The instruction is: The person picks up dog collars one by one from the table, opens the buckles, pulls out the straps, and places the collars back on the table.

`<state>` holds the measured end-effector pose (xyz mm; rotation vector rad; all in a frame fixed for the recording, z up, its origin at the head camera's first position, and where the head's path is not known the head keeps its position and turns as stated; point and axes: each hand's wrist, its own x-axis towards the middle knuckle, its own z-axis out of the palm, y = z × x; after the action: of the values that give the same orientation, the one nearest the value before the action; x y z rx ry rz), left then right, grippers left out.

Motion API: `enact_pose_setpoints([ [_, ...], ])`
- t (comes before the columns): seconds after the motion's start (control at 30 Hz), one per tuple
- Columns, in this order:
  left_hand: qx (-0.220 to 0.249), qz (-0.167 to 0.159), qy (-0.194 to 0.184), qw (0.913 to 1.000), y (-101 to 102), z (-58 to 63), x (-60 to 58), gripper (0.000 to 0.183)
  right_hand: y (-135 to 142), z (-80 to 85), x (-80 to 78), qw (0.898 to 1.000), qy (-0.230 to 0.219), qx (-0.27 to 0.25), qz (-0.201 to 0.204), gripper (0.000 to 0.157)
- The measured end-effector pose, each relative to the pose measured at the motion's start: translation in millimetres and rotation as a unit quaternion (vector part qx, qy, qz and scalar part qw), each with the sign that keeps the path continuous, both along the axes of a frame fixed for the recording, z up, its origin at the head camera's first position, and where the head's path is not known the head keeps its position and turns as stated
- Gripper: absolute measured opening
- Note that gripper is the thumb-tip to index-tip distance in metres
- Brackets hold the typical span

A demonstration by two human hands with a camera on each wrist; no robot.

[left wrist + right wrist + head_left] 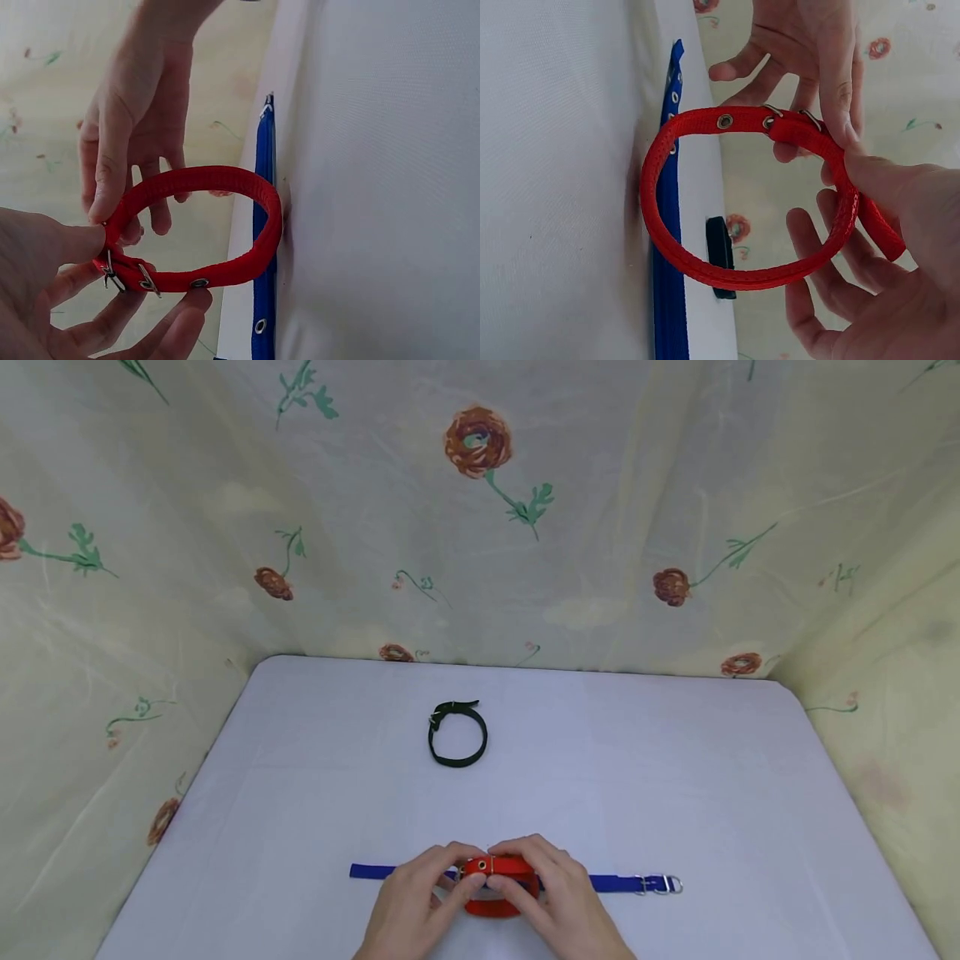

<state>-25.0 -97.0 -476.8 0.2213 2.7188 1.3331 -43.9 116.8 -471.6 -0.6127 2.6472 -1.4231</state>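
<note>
A red collar (491,908), closed into a loop, is held between both hands over the near part of the table. My left hand (420,889) pinches it at the metal buckle (114,276), thumb on one side and fingers on the other. Thumb and fingers of my right hand (562,893) grip the same stretch close by, with the two thumb tips nearly meeting. The red strap's loose end (881,229) sticks out past the right fingers. Behind the loop, a blue collar (618,883) lies stretched out sideways, its middle partly hidden by the hands.
A black collar (459,763), buckled into a ring, lies farther back on the white table (675,768), left of its middle. Metal rings (667,884) sit at the blue collar's right end. Flowered cloth (585,510) hangs behind the table and along both sides.
</note>
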Motion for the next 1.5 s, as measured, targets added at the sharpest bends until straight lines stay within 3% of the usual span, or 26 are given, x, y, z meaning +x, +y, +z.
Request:
enact_pose_setpoints([
  [0.23, -0.004, -0.016, 0.013, 0.9998, -2, -2.0, 2.1, 0.042, 1, -7.4, 0.1, 0.999, 0.024, -0.022, 0.031, 0.025],
  [0.43, 0.014, -0.021, 0.018, 0.9995, -2, -3.1, 3.3, 0.038, -1, -10.4, 0.0, 0.997, 0.005, -0.05, 0.056, 0.023],
  [0.73, 0.075, -0.032, -0.024, 0.9964, -1, -2.6, 1.4, 0.035, -1, -4.6, 1.2, 0.996, -0.034, -0.064, 0.047, 0.018],
  [0.93, 0.147, -0.04, -0.08, 0.9851, -4, -5.3, -0.1, 0.032, 0, -1.4, 2.7, 0.996, -0.065, -0.068, 0.013, 0.019],
  [1.2, 0.246, -0.042, -0.151, 0.9567, -9, -5.8, -0.1, 0.036, -2, 3.5, 1.8, 0.993, -0.1, -0.059, -0.033, 0.021],
  [1.33, 0.255, -0.041, -0.166, 0.9518, -9, -4.4, -0.9, 0.037, -1, 5.8, 1.2, 0.99, -0.116, -0.068, -0.042, 0.021],
  [1.5, 0.233, -0.044, -0.171, 0.9563, -8, -3.9, -2.7, 0.04, 3, 6.4, 0.7, 0.991, -0.108, -0.076, -0.031, 0.02],
])
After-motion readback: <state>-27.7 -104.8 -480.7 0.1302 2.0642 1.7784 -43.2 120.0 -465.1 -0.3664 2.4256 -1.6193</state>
